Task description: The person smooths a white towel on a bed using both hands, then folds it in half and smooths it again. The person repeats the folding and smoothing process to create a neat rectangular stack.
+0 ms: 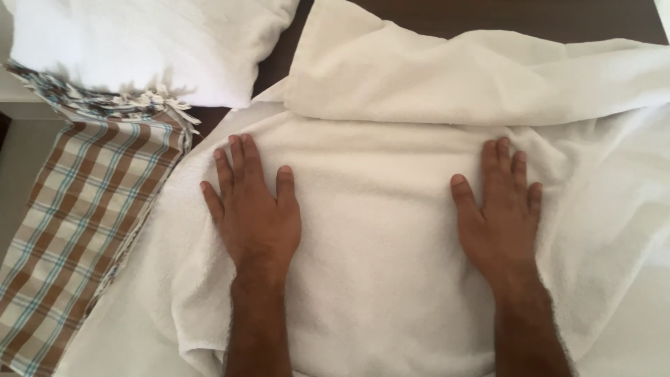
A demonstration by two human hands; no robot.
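Nearest the camera, both forearms enter from the bottom edge and end in hands laid palm-down on a white towel (377, 230). Left hand (255, 209): fingers spread, thumb splayed toward the centre, flat on the cloth and gripping nothing. Right hand (501, 213): same posture, fingers slightly closer together, thumb angled inward. The hands sit well apart, one on each side of the towel's middle — a placement that, by appearance, holds the cloth flat and taut between them.

The towel is terry cloth with a fine looped nap, thick and soft; it lies smooth between the hands and rumples into loose folds at the right edge. Just beyond the fingertips, a folded-over layer of the same towel (474, 77) forms a raised, rounded ridge running across the width.

To the left, a plaid cloth (84, 230) — thin flat weave, brown and cream checks with pale blue lines, knotted fringe at its far end — hangs over the edge. Farther back, a white pillow (146, 42) rests on its fringe. A dark brown surface (488, 17) shows at the top.
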